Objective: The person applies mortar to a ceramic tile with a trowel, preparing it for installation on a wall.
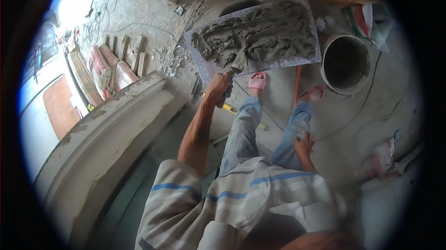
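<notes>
My left hand (220, 86) is closed around the blue handle of a trowel (239, 62), whose blade touches wet grey mortar (274, 34). The mortar is spread in thick, uneven ridges over a large rectangular slab with a speckled, textured surface (197, 66). Only the slab's edges show around it. My right hand (304, 144) rests on my right knee, its fingers apart and holding nothing.
A round bucket (346, 64) stands right of the slab. Beside my left foot lies a yellow level (230, 108). A long moulded ledge (116, 134) runs along the left, with wooden pieces (134, 55), rubble (174, 57) and cables (100, 22) beyond. An orange bar (297, 85) lies between my feet.
</notes>
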The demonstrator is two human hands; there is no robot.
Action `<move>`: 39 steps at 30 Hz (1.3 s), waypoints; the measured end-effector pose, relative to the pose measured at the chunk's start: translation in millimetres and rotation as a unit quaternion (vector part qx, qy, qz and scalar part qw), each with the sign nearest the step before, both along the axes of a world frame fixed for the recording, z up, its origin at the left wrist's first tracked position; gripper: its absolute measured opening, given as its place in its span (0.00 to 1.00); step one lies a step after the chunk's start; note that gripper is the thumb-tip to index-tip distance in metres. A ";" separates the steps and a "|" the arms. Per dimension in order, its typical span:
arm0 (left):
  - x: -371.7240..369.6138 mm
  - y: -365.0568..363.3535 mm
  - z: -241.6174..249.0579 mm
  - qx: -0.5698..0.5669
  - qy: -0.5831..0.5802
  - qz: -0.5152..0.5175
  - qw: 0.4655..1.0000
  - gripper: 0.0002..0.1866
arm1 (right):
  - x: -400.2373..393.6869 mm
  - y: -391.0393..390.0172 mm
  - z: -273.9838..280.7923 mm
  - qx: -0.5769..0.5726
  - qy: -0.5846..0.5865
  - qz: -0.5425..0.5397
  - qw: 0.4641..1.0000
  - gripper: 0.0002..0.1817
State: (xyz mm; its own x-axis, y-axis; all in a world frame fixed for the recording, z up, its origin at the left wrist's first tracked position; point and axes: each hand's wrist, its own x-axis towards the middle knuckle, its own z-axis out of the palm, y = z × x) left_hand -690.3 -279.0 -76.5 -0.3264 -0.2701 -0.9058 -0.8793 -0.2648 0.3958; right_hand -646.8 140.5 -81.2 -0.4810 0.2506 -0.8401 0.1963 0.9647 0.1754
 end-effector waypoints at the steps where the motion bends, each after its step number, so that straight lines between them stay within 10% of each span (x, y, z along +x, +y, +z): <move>1: 5.8 10.4 -17.6 0.003 -0.001 -0.005 1.000 0.18 | 0.4 -3.2 3.0 0.003 -0.001 -0.005 1.000 0.31; 5: -38.0 92.3 -49.1 0.201 0.015 0.395 0.896 0.17 | -6.8 -10.1 6.1 0.014 0.001 0.000 1.000 0.29; 9: -71.3 143.6 -44.8 0.098 0.002 0.358 0.929 0.19 | -7.1 -1.2 7.6 0.011 -0.004 -0.011 1.000 0.27; 13: -69.2 138.1 -26.4 -0.119 0.137 -0.144 0.973 0.23 | -7.6 12.3 7.1 0.002 -0.009 -0.035 0.999 0.28; 15: -97.4 139.4 5.0 -0.109 0.029 -0.191 0.975 0.22 | -5.1 12.1 5.9 -0.008 -0.005 -0.045 0.999 0.28; 18: -140.4 159.3 -20.6 -0.314 0.234 -0.482 0.784 0.17 | -1.9 22.7 2.9 -0.002 0.002 -0.031 1.000 0.28; 21: -176.6 162.0 -33.4 -0.289 0.216 -0.503 0.786 0.11 | -8.2 25.6 10.0 -0.007 -0.022 -0.053 0.998 0.28; 23: -185.2 148.5 -37.8 -0.390 0.181 -0.646 0.631 0.10 | -3.2 30.6 10.0 -0.019 -0.021 -0.067 0.997 0.28; 25: -165.1 103.0 -63.3 -0.321 0.246 -0.672 0.620 0.13 | 2.3 41.9 9.7 -0.027 -0.019 -0.086 0.996 0.28; 29: -126.6 54.9 18.0 -0.290 0.021 -0.604 0.742 0.15 | 6.9 43.4 -2.0 -0.041 -0.005 -0.089 0.995 0.27; 35: -34.9 10.8 -7.6 -0.367 0.169 -0.502 0.765 0.16 | 4.1 39.6 2.8 -0.039 -0.003 -0.072 0.997 0.26; 37: -65.5 41.9 45.2 -0.115 -0.057 -0.319 0.939 0.19 | 5.3 36.4 3.2 -0.033 0.000 -0.057 0.998 0.26; 39: -57.7 53.4 12.1 -0.080 -0.016 -0.243 0.967 0.23 | 8.0 35.8 -0.4 -0.021 0.013 -0.029 0.999 0.27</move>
